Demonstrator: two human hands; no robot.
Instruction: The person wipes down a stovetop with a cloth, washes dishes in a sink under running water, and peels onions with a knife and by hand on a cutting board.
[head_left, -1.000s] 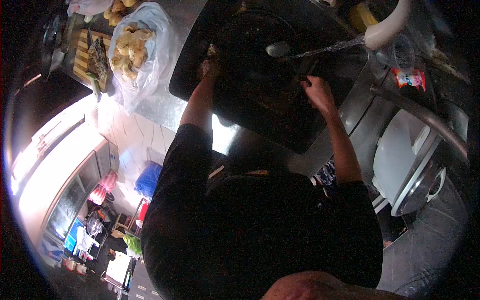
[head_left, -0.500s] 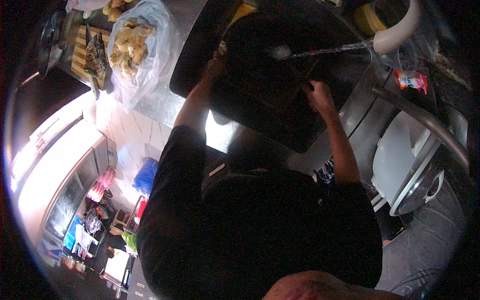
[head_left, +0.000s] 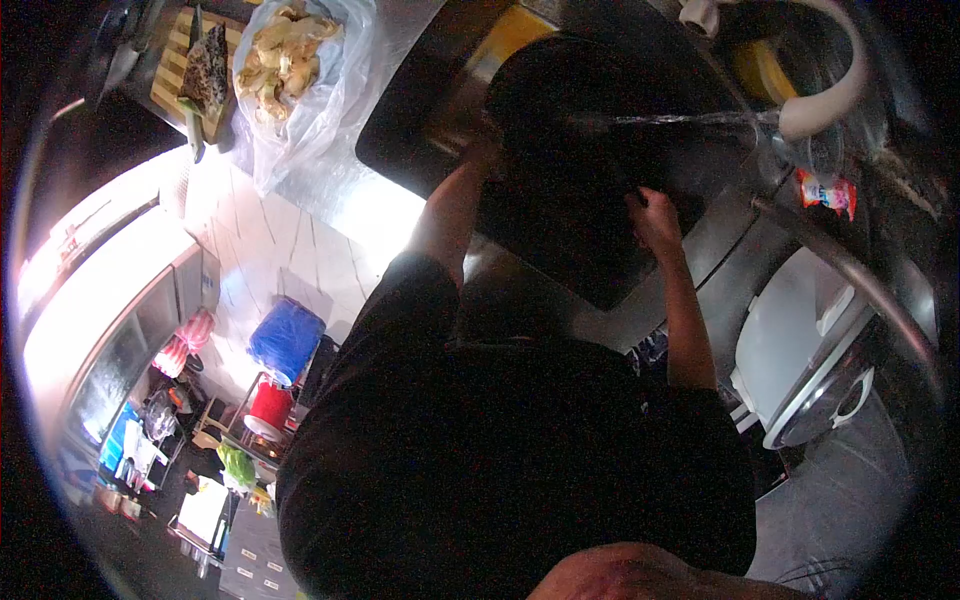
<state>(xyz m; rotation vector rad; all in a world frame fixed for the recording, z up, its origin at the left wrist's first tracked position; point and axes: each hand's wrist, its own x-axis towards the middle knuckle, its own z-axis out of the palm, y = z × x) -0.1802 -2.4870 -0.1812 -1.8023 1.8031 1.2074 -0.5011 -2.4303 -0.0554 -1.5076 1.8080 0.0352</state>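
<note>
The left hand (head_left: 482,150) has shifted nearer the right hand (head_left: 656,222).

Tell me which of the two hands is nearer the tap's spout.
The right hand, on the same side as the spout; the left hand is farther off, in shadow, toward the plastic bag.
</note>
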